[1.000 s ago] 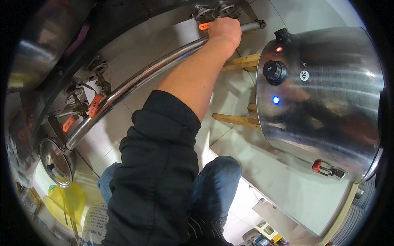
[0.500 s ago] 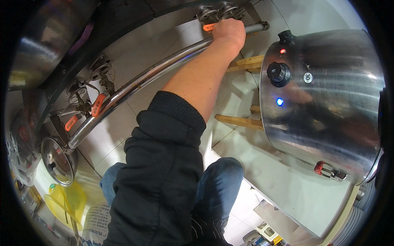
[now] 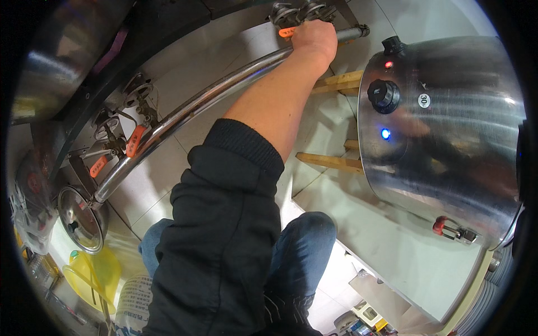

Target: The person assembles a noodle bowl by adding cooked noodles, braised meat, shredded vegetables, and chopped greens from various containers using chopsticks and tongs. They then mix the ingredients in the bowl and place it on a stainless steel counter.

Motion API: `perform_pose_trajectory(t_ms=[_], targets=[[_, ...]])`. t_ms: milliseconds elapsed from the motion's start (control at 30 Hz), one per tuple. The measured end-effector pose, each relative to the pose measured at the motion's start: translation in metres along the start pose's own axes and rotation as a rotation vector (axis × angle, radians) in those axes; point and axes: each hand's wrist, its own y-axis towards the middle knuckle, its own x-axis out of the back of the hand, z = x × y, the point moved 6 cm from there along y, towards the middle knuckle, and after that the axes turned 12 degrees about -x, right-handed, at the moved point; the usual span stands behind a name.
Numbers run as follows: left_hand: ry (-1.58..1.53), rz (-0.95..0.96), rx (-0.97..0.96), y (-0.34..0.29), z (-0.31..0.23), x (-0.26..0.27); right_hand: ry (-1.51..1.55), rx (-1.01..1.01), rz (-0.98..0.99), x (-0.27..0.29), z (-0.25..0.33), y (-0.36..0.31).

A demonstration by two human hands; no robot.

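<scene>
In the head view, the left hand, at the end of a bare forearm and a dark sleeve, reaches to the upper part of the scene and is curled just beside an orange handle. The back of the hand hides the fingers, so whether they grasp this handle or something under them cannot be told. The handle sits near the far right end of a metal pipe, just below round metal fittings. Toward the pipe's other end are a second orange lever and a third one; near that end is a glass lid, with a yellow container below it. On the right lies a large steel vessel with black knobs, a lit red lamp and a lit blue lamp; wooden legs stick out beside it. Knees in blue jeans show below the arm.
</scene>
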Motion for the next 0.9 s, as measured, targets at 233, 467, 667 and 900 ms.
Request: perform_pose_trajectory(t_ms=[233, 467, 667, 900], targets=[[-0.002, 0.014, 0.006, 0.0004, -0.0004, -0.0006, 0.028, -0.037, 0.030, 0.0020, 0.0009, -0.0020], [-0.017, 0.008, 0.006, -0.0018, -0.0010, 0.0024, 0.052, -0.068, 0.051, 0.0006, 0.0030, -0.0048], [-0.044, 0.003, 0.011, -0.0009, 0.0001, 0.0016, 0.068, -0.086, 0.070, 0.0017, 0.0046, -0.0058], [-0.048, -0.009, 0.038, 0.0022, 0.0026, -0.0014, 0.088, -0.112, 0.099, -0.0004, 0.0043, -0.0083]])
